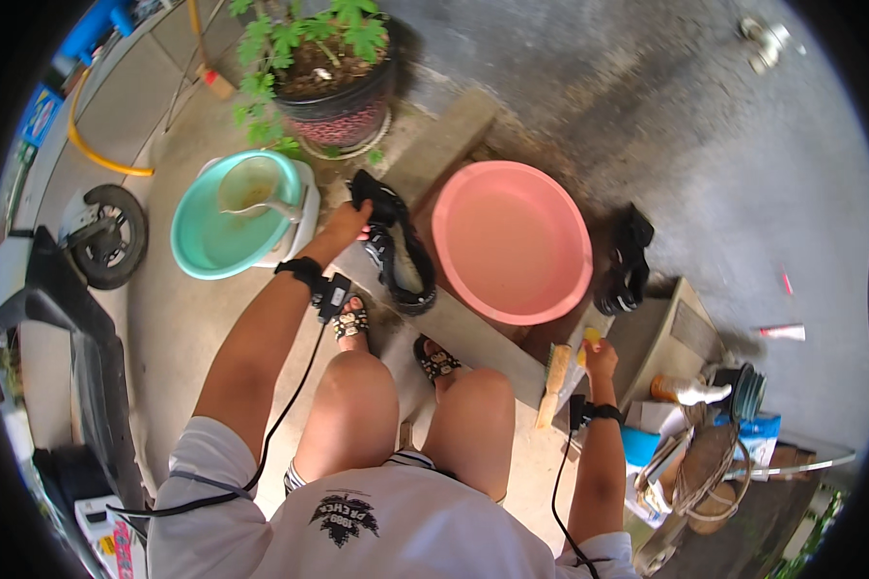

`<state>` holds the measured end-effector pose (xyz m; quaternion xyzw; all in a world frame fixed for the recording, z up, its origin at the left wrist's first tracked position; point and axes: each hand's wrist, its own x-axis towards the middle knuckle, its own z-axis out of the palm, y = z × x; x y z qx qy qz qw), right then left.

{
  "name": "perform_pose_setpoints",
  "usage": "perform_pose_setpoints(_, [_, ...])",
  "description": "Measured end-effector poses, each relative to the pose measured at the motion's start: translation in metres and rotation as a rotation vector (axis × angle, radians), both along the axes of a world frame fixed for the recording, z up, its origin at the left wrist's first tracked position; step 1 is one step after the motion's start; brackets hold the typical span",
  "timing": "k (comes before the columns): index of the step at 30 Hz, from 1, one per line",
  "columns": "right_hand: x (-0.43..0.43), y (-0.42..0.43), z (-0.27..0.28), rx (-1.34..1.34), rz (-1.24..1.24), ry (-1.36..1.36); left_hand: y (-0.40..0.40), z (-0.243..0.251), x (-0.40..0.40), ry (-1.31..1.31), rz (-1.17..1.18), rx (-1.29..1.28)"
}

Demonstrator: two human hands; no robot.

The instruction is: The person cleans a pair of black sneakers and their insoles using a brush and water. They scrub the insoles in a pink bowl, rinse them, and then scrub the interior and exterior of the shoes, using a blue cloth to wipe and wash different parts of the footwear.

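My left hand grips a black shoe near its heel or tongue end, over the concrete ledge. Just right of that shoe is a pink basin with cloudy water. A second black shoe lies beyond the basin's right side. My right hand holds a small yellow object, partly hidden by the fingers; it may be soap. Beside this hand, a wooden scrubbing brush rests on the ledge, bristles facing left. A green basin at the left holds water and a translucent dipper.
A potted plant stands behind the ledge. At the left are a scooter wheel and a yellow hose. A concrete block, bottles and a wicker basket crowd the right. A white pipe fitting is at the upper right.
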<state>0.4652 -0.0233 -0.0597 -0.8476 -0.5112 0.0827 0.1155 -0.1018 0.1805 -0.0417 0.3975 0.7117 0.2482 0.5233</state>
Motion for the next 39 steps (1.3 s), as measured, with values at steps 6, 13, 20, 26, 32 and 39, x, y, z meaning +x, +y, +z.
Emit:
perform_pose_setpoints(6, [-0.183,0.094,0.138,0.213,0.335,0.604,-0.008,0.032,-0.005,-0.054,-0.041,0.024])
perform_pose_setpoints(13, [-0.362,0.133,0.123,-0.157,1.006,0.032,-0.009,0.024,0.005,0.209,-0.115,0.337])
perform_pose_setpoints(20, [-0.420,0.141,0.068,-0.245,0.978,-0.227,-0.015,0.003,0.014,0.144,-0.307,0.263])
perform_pose_setpoints(26, [-0.408,0.154,0.085,-0.316,1.123,-0.212,-0.018,0.044,0.011,0.015,-0.372,0.082])
perform_pose_setpoints(32, [-0.378,0.139,0.102,-0.268,1.136,-0.011,-0.013,0.068,-0.004,-0.129,-0.412,-0.076])
perform_pose_setpoints(39, [-0.380,0.109,0.099,-0.080,1.462,0.119,-0.020,0.028,-0.019,-0.358,-0.322,-0.008])
